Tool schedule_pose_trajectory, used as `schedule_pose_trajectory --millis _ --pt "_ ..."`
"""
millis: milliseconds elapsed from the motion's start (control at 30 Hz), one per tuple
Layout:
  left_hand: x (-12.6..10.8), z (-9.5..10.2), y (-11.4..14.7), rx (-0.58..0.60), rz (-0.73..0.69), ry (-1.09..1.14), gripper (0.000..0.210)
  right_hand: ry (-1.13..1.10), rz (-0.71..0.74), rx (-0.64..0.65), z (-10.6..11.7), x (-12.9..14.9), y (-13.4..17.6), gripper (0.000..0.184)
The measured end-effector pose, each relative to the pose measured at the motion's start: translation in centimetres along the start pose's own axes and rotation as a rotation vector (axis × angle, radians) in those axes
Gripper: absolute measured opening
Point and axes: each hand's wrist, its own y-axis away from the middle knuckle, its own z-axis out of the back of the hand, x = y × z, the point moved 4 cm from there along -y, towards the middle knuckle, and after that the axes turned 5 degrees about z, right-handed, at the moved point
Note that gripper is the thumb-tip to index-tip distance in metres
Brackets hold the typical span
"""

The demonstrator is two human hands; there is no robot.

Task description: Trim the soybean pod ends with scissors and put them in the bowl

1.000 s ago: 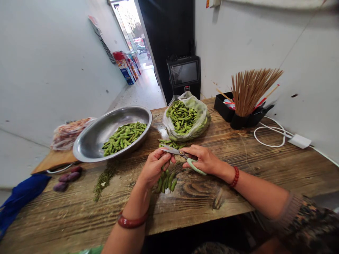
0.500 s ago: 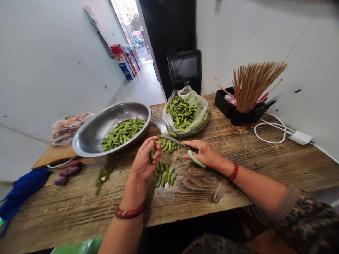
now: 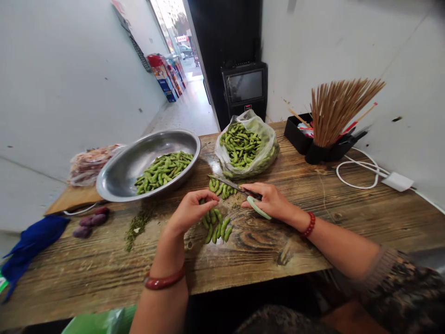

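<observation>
My right hand [image 3: 266, 200] grips a pair of scissors [image 3: 256, 208] with pale green handles, its blades pointing left over a small group of cut edamame pods [image 3: 225, 190]. My left hand [image 3: 194, 208] is turned palm down with fingers curled and thumb stretched to the right. A bit of green edamame pod shows between its fingers; most of what it holds is hidden. Just below lies another cluster of edamame pods [image 3: 218, 227] on the wooden table [image 3: 250, 260]. Behind them stands an open plastic bag [image 3: 270, 139] full of pods. A steel basin [image 3: 116, 178] to the left holds more.
Green trimmings [image 3: 134, 232] lie below the basin, near several purple tubers [image 3: 91, 221] and a blue cloth [image 3: 38, 236]. Bagged meat [image 3: 92, 164] is at the far left. A black holder with sticks [image 3: 328, 120] and a white cable adapter [image 3: 398, 182] are at the right.
My left hand has turned from upright to palm down, hiding most of the pods in it. My right hand and the scissors stay nearly still. The view has shifted slightly.
</observation>
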Motion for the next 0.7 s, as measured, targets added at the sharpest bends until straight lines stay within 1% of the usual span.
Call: schedule_pose_trajectory --millis 100,200,300,367,600,700 --pt "0.3 -0.4 0.0 0.1 -0.025 -0.173 0.01 -0.001 -0.001 -0.008 0.1 0.0 0.0 0.047" --pt "1.0 -1.0 0.2 0.216 -0.043 -0.291 0.017 -0.002 -0.008 -0.006 0.1 0.0 0.0 0.047" --pt "1.4 -1.6 0.1 0.275 -0.077 -0.414 0.02 0.003 -0.015 -0.005 0.1 -0.1 0.0 0.047" --pt "1.5 -1.8 0.0 0.266 -0.092 -0.471 0.019 0.01 -0.018 -0.005 0.0 -0.2 0.0 0.047" --pt "1.5 -2.2 -0.7 0.131 -0.153 -0.572 0.009 -0.003 -0.02 0.008 -0.1 -0.3 0.0 0.047" --pt "1.6 -1.9 -1.1 0.012 -0.173 -0.562 0.006 -0.006 -0.022 -0.007 -0.1 -0.3 0.0 0.047"
